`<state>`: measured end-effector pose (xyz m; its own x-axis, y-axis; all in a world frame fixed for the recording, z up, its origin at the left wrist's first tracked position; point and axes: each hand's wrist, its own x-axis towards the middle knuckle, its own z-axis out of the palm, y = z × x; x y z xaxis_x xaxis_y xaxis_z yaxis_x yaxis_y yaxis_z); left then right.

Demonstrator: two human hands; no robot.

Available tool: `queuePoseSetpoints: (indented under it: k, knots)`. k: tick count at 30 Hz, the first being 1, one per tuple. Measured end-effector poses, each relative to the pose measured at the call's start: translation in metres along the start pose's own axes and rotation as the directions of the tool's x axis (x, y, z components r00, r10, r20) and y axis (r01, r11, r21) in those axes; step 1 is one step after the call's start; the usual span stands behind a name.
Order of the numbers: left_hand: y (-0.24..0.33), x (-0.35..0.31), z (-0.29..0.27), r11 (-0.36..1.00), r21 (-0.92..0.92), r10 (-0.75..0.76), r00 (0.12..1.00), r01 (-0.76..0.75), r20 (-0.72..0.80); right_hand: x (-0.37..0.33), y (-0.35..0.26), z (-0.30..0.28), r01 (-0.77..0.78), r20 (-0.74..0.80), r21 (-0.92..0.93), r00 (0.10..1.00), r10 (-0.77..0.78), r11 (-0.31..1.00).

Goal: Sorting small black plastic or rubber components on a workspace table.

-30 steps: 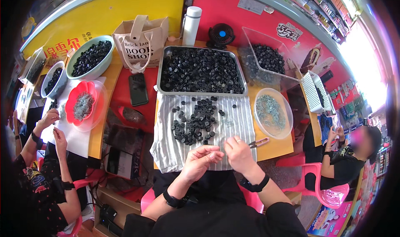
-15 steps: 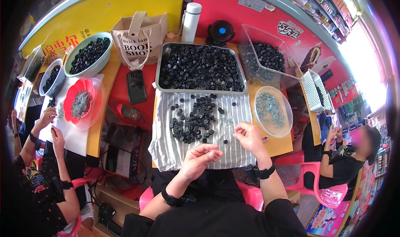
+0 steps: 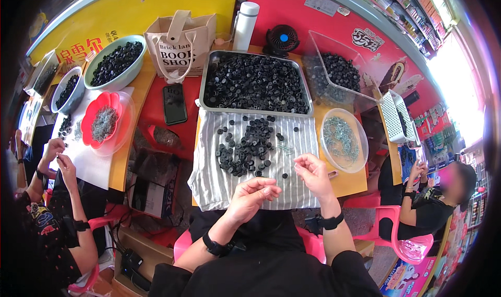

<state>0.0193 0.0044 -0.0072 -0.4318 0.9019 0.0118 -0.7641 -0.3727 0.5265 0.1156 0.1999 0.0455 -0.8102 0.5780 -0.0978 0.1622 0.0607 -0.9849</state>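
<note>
My left hand [image 3: 254,197] is raised over the near edge of a striped cloth [image 3: 209,188], its thumb and fingertips pressed together. To its right, my right hand [image 3: 313,176] pinches too, fingertips pointing toward the left one; the hands are apart. Anything in either pinch is too small to make out. A loose heap of small round black caps [image 3: 245,153] lies on the cloth beyond my hands. One single black cap [image 3: 285,176] sits between them, and a few thin metal pins [image 3: 285,149] lie just beyond my right fingertips.
A metal tray [image 3: 255,111] full of black caps stands behind the cloth. A round plastic tub [image 3: 364,156] of metal pins is at right, below a clear bin [image 3: 334,80]. A fan [image 3: 282,40], white flask [image 3: 246,27] and tote bag [image 3: 182,46] stand behind. People sit on both sides.
The whole view has shifted slightly. My hands keep nearly the same pinched poses. The hands of the person on the left have come closer together.
</note>
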Motion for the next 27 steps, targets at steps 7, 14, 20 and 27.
queuePoseSetpoints:
  k: [7,14,20,27]
  knots:
    - [0.000,0.002,-0.004,0.998,-0.038,-0.053,0.998,0.055,0.030,-0.033,-0.009,0.053,0.031,0.034,0.416,0.998,-0.050,0.909]
    - [0.000,-0.001,-0.002,0.999,-0.040,-0.017,1.000,0.017,-0.006,-0.040,-0.004,0.072,0.206,-0.002,0.181,0.978,-0.209,0.962]
    - [0.000,-0.001,0.000,0.999,-0.051,-0.002,1.000,0.001,-0.025,-0.044,-0.009,0.064,0.327,0.057,0.001,0.944,-0.326,0.945]
    - [0.000,-0.001,-0.002,0.999,-0.025,-0.041,0.996,0.040,-0.081,-0.053,-0.018,0.066,0.594,0.183,-0.429,0.795,-0.578,0.681]
